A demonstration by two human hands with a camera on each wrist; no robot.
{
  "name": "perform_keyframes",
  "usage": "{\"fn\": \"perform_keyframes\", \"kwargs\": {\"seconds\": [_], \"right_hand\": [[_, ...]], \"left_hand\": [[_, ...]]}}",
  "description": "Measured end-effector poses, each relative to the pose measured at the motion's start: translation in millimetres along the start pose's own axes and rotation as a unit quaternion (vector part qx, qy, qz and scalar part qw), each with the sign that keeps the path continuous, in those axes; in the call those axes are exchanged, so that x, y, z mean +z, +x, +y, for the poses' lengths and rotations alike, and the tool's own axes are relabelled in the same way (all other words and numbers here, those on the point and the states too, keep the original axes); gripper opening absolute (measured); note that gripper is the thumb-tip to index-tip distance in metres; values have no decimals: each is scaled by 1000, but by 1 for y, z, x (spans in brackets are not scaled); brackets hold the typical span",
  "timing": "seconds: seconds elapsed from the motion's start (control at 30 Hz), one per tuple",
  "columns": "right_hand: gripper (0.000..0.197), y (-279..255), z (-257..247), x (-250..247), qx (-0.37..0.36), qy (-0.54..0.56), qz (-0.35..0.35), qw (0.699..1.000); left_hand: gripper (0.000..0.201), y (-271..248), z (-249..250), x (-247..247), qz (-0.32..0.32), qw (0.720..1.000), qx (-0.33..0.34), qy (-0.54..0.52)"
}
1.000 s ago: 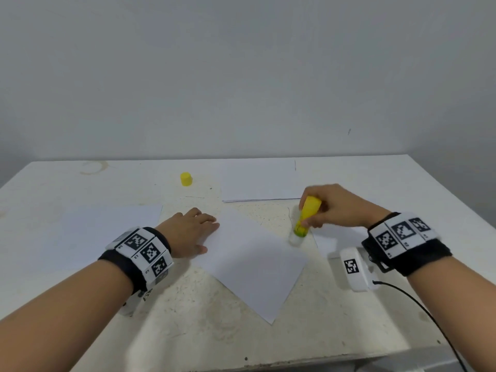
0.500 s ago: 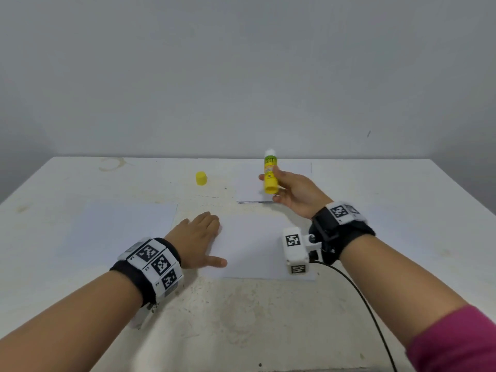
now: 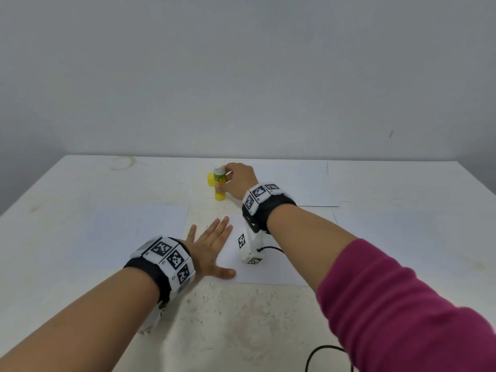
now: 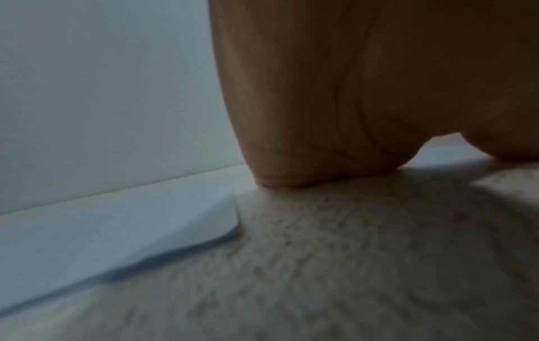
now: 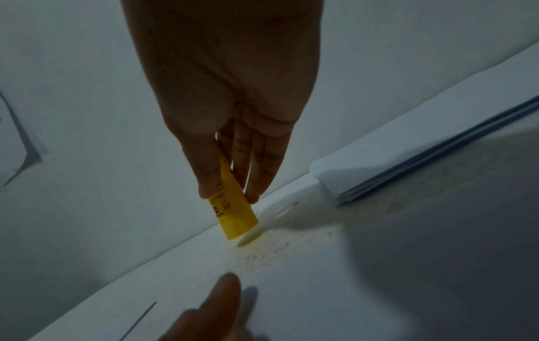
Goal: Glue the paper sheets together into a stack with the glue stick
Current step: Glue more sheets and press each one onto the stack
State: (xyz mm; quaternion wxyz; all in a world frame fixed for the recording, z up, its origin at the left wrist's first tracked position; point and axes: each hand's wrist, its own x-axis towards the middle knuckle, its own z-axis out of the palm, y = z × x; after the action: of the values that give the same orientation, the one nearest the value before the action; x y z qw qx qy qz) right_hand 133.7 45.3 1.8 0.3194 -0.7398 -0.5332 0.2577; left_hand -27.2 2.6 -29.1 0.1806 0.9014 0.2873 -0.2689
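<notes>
Several white paper sheets (image 3: 139, 226) lie on a speckled white table (image 3: 241, 318) below a grey wall (image 3: 241, 76) in the head view; frame centre, the right hand (image 3: 239, 183) grips an upright yellow glue stick (image 3: 219, 186), and the left hand (image 3: 209, 248) lies flat, fingers spread. Left wrist view: blurred palm on tabletop, probably pressing. Right wrist view alone shows layered sheet edges (image 5: 408, 166) at right.

Glue stick (image 3: 219, 187) upright at the far middle of the counter (image 3: 80, 189), held in the right hand (image 3: 239, 183); base close to the surface, contact unclear. Cap (image 3: 210, 180) just left of and behind it. Far paper stack (image 3: 300, 183) to the right of the stick, behind the right wrist. Left sheet (image 3: 128, 229) on the near left. Middle sheet (image 3: 268, 269) at centre, under the right forearm. Left hand (image 3: 212, 248) flat on the counter, fingers over the middle sheet's left edge. Another sheet (image 3: 402, 237) on the right.
</notes>
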Motion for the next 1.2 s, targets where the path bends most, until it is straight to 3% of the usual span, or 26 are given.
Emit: {"fn": "perform_keyframes", "kwargs": {"seconds": [0.33, 0.47, 0.53, 0.6, 0.67, 0.8, 0.87, 0.93, 1.03, 1.1, 1.2], "right_hand": [[34, 8, -9, 16, -17, -81, -11, 996], [51, 3, -14, 10, 7, -133, -46, 990], [59, -4, -15, 2, 17, -108, -53, 993], [66, -19, -17, -11, 9, -59, -60, 996], [68, -37, -19, -31, -4, -16, -71, 997], [66, -80, 3, -89, -5, -3, -50, 999], [70, -97, 32, -120, 44, -76, -45, 995], [85, -112, 70, -146, 135, -194, -86, 968], [119, -135, 118, -169, 241, -312, -141, 908], [134, -150, 137, -175, 274, -344, -163, 883], [159, -166, 148, -176, 291, -350, -207, 866]], "left_hand": [[157, -1, 0, -1, -14, 1000, -4, -1], [154, 0, -1, 0, -15, 1000, -9, 4], [142, 2, 1, 0, -3, 1000, -25, -12], [106, 0, 6, -1, -7, 999, -46, -20], [89, -1, 8, -2, -5, 998, -58, -19], [96, -5, 10, -5, -16, 998, -53, -5], [110, -6, 10, -4, -26, 998, -50, 21], [114, -7, 10, -5, -31, 997, -51, 43], [100, -6, 9, -3, -23, 998, -47, 46], [100, -5, 8, -3, -26, 997, -46, 48], [123, -3, 7, -4, -39, 996, -48, 58]]}}
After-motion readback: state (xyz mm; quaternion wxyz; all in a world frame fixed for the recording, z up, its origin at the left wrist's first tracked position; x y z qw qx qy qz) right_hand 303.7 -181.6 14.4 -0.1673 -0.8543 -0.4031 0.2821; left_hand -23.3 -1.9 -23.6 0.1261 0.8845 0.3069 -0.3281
